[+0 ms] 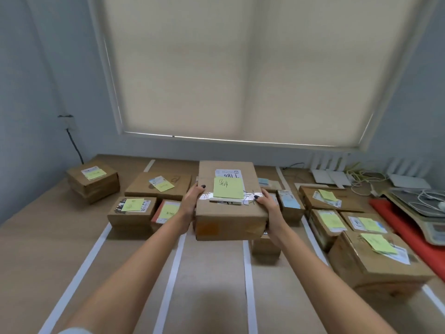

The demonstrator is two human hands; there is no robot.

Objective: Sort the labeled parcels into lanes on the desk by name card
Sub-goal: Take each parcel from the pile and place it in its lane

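**Clerk:** Fingers (201, 187), item one: both hands clasped the cardboard parcel (228, 208) by its side edges, left hand (190, 201) and right hand (267, 206) clenched on it, thumbs on top. Parcel was held above the middle lane of the desk (36, 249), its yellow name card (228, 188) facing up.

**Checker:** Progress?

**Clerk:** Well along, by my reckoning. Entered as already lying in lanes: far-left box (92, 180); three boxes in the next lane, one flat brown (159, 186), one with barcode label (131, 210), one red-edged (167, 213); right-hand group of four or so (375, 259), all carrying yellow cards. Left to do: setting this parcel down. I couldn't read the handwriting, so its lane stays a guess.

**Checker:** Surroundings, obstructions?

**Clerk:** White tape strips (171, 273) marked the lanes. A small box (265, 247) sat just below and beside the right hand, another with a blue label (290, 204) near it; both crowded the drop. Scale (433, 227), red mat (407, 232) and white routers (330, 177) occupied the desk's right end, apart from the lanes.
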